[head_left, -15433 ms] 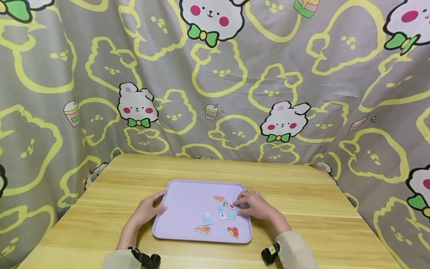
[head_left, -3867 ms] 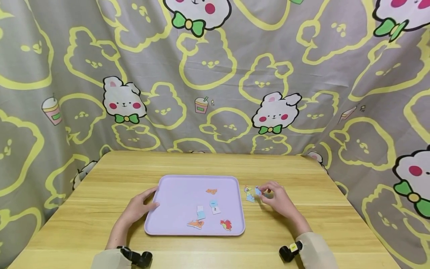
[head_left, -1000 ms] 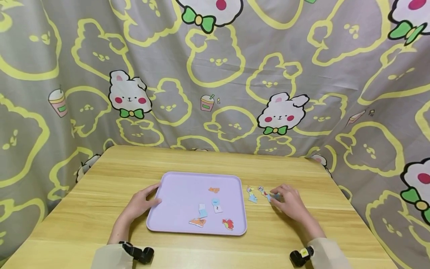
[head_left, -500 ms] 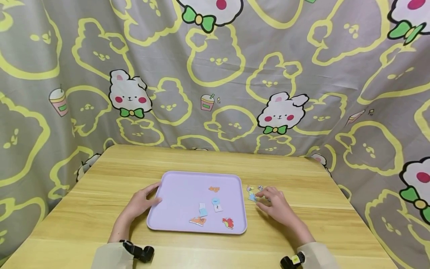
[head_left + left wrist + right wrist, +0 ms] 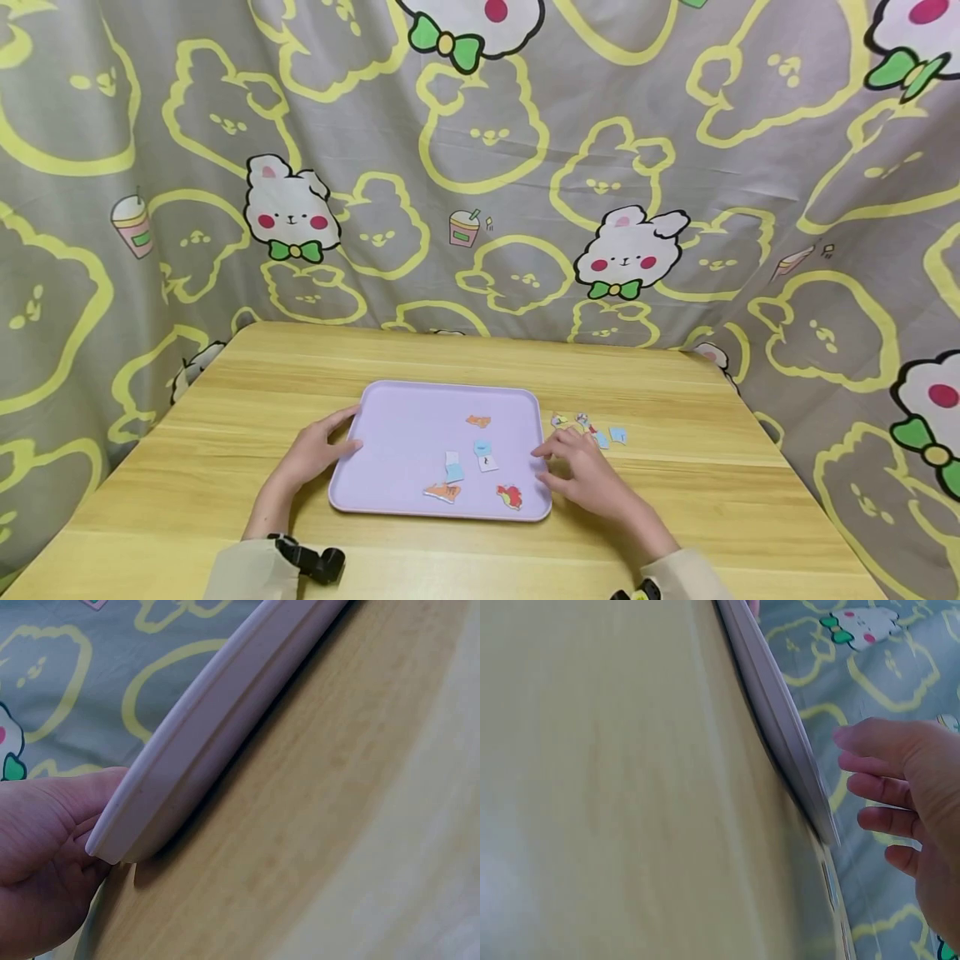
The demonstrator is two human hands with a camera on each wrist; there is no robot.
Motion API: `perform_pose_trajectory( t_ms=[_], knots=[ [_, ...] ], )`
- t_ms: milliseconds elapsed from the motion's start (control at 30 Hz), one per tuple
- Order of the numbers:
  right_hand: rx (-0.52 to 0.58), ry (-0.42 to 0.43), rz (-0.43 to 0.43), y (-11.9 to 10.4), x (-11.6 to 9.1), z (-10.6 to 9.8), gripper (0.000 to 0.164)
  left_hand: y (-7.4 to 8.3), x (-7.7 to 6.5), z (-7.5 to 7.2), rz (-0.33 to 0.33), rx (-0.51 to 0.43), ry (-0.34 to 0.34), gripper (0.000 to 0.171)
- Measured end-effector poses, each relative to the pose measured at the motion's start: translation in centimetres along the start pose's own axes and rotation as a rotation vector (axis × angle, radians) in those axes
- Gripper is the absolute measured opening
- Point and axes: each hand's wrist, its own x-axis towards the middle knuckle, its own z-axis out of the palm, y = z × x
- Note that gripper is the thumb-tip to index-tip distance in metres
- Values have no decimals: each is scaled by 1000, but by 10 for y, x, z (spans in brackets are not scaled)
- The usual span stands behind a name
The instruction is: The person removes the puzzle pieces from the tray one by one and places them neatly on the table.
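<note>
Lilac tray (image 5: 405,433), round-cornered, probably plastic

A lilac rectangular tray (image 5: 397,450) lies flat, carrying orange pieces (image 5: 441,492), a red piece (image 5: 510,497) and blue-and-white pieces (image 5: 453,468), with more colourful pieces (image 5: 602,440) just beyond its right edge

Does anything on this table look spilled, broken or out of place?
Nothing looks spilled or broken. The only mild oddity: some cutout pieces lie on the table just right of the purple tray, while other pieces are scattered inside it.
</note>
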Motion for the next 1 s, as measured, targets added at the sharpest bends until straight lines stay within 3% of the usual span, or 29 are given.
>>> perform_pose_trajectory(
  t_ms=[200, 567, 1000],
  knots=[
    [-19, -46, -66, -13, 2, 4, 23, 0, -1, 0, 3, -2, -2, 62],
    [-60, -188, -71, -25, 5, 7, 26, -1, 0, 0, -7, -13, -9, 63],
    [-167, -240, -154, -28, 10, 8, 29, -1, -1, -1, 7, 5, 0, 62]
  ],
)
